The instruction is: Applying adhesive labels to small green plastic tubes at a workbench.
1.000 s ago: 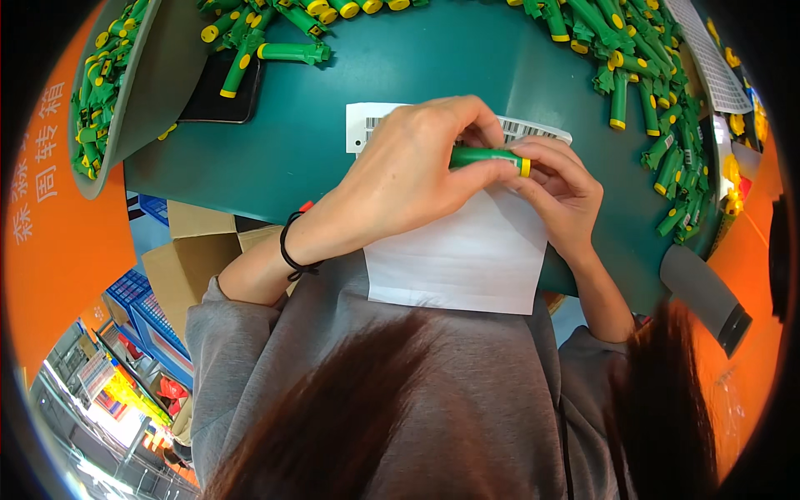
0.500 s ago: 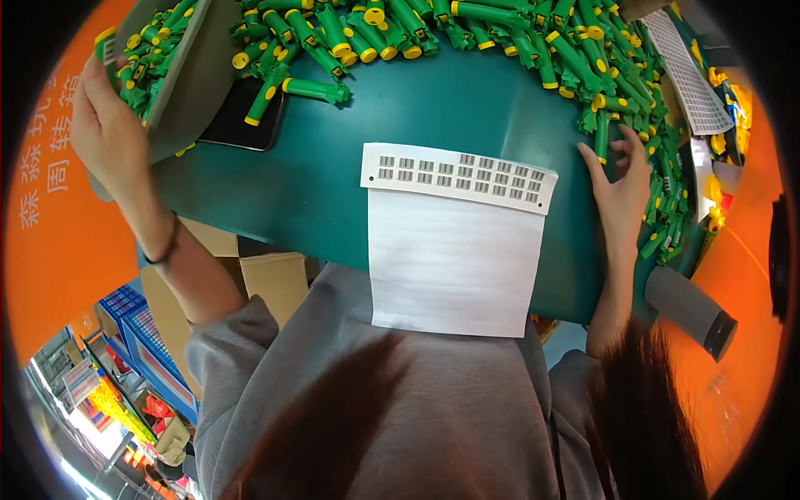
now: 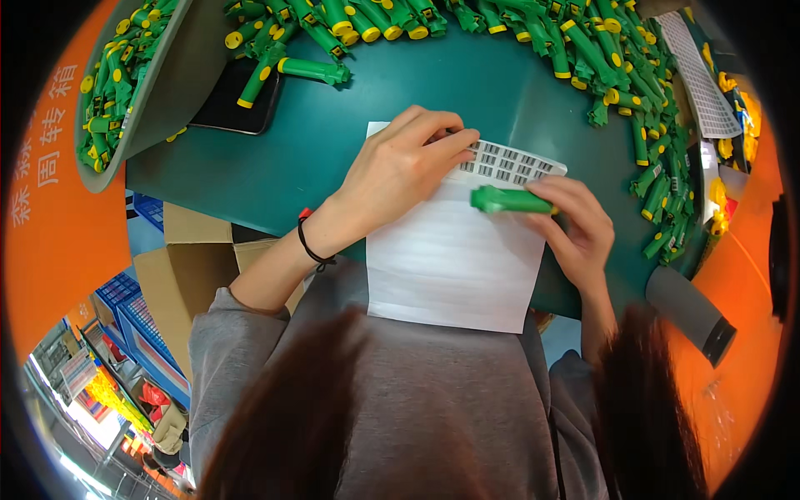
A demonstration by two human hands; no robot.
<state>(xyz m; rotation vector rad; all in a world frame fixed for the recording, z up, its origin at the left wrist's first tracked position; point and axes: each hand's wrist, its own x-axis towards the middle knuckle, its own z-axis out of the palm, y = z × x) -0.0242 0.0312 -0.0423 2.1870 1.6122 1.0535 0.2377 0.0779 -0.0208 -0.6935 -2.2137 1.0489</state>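
Head view: the right hand [image 3: 579, 221] is clamped on a green tube [image 3: 510, 200] above the paper sheet [image 3: 454, 267], which crosses the table's [image 3: 400, 83] near edge; the left hand [image 3: 404, 171] covers the sheet's far edge, its pinch unclear.

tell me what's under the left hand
The left hand covers part of a white label sheet; small printed labels show right of that hand, but anything directly beneath is hidden.
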